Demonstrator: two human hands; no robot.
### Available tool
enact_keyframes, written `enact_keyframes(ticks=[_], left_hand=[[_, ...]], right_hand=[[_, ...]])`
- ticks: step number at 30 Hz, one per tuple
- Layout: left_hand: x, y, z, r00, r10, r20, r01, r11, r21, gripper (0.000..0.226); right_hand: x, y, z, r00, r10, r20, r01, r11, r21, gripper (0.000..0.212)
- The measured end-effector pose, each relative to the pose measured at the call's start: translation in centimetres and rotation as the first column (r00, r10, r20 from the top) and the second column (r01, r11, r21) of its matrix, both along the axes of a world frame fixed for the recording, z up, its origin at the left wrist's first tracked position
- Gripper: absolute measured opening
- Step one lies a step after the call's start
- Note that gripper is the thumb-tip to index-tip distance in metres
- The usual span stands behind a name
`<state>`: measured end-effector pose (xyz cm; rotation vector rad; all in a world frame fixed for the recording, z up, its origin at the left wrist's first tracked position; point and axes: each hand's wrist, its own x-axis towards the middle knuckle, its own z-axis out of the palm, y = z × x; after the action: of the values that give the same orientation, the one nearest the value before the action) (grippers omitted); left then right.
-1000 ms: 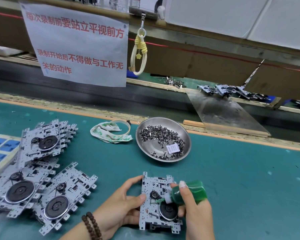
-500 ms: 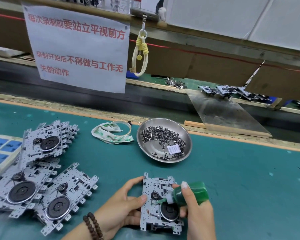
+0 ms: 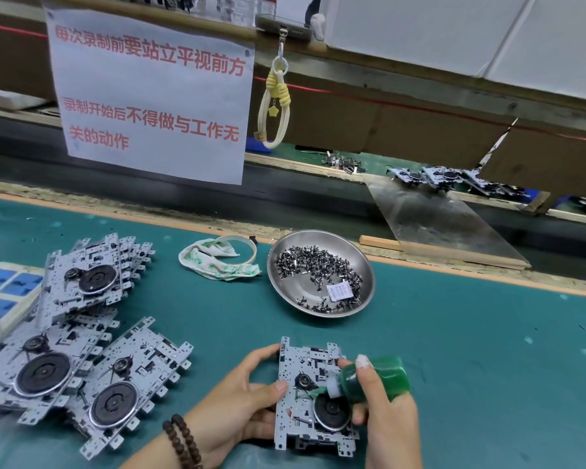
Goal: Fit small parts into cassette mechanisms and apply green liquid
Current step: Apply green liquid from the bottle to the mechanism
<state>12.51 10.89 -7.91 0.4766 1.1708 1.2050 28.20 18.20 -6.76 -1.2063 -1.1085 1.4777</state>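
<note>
Broadly, a teal work mat [image 3: 454, 350] fills the view, with a paper sign [image 3: 149, 96] hanging above it. At the left lies a pile of cassette mechanisms [image 3: 65, 333]; three black flywheels show on top, and more plates sit underneath, too overlapped to count. One steel dish [image 3: 359, 262] behind holds many small parts [image 3: 318, 269]. One crumpled cloth [image 3: 217, 262] lies beside it.

Near the bottom edge, one cassette mechanism [image 3: 305, 431] rests on the mat. The left hand [image 3: 237, 401] grips its left edge, fingers curled round it. The right hand [image 3: 386, 418] pinches one green bottle [image 3: 379, 377], its nozzle touching the mechanism near the small hub. Judging by this, the liquid step on this unit is under way; whether the pile is finished cannot be told.
</note>
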Motion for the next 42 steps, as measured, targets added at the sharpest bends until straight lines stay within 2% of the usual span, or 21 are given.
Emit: enact_keyframes(ticks=[10, 31, 42], left_hand=[[0.04, -0.01, -0.12, 1.0, 0.006, -0.007, -0.006, 1.0, -0.001, 0.042], [0.02, -0.07, 0.04, 1.0, -0.001, 0.0, 0.001, 1.0, 0.002, 0.042], [0.06, 0.0, 0.08, 1.0, 0.002, 0.001, -0.002, 1.0, -0.003, 0.042]], right_hand=[[-0.07, -0.09, 0.0, 1.0, 0.002, 0.004, -0.002, 1.0, 0.021, 0.023], [-0.14, -0.41, 0.05, 0.997, -0.01, 0.072, 0.006, 0.998, 0.056, 0.015], [0.01, -0.41, 0.03, 0.998, -0.03, 0.049, 0.029, 0.999, 0.019, 0.024]])
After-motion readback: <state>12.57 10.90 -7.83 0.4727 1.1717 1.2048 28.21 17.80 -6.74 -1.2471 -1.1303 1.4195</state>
